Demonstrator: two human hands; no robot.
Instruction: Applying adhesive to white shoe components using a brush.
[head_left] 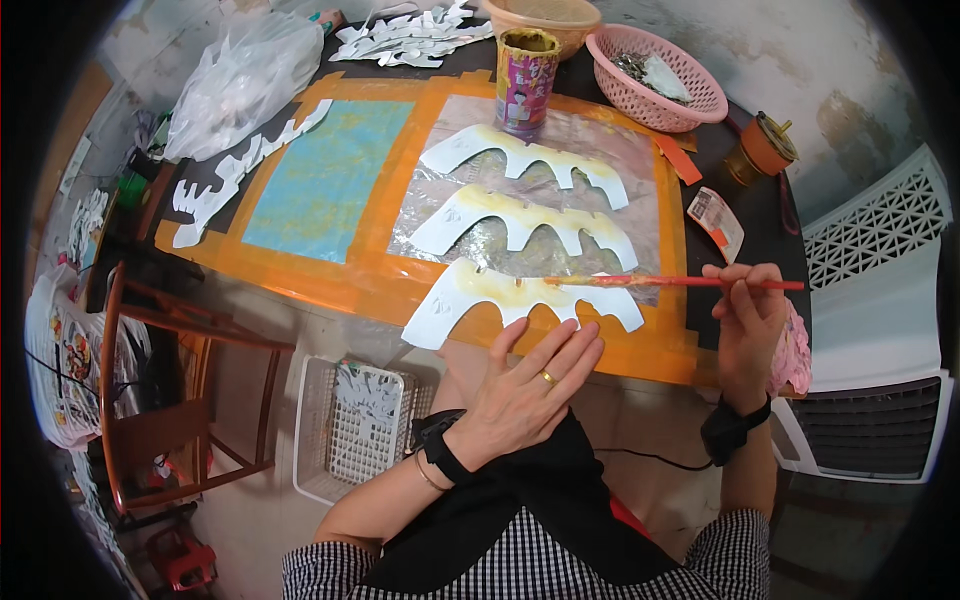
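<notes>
My right hand [748, 325] grips a thin red brush [670, 282] held level, its tip over the nearest white cardboard cutout [470, 300]. My left hand [530, 385] lies flat with fingers spread, its fingertips pressing the near edge of that cutout. The cutout is wing-shaped with scalloped edges and yellowish glue smeared along its top. Two more white cutouts [520, 222] [520, 152] of the same shape lie beyond it on a shiny plastic sheet [610, 130]. A glue-stained tin can [524, 80] stands at the sheet's far edge.
The table [330, 275] has an orange-taped top with a blue panel [325, 180]. A pink basket [655, 80], a clear plastic bag [240, 80], more white cutouts [410, 40] and a tape roll [765, 148] sit around. A white crate [350, 425] and wooden chair [150, 400] stand below left.
</notes>
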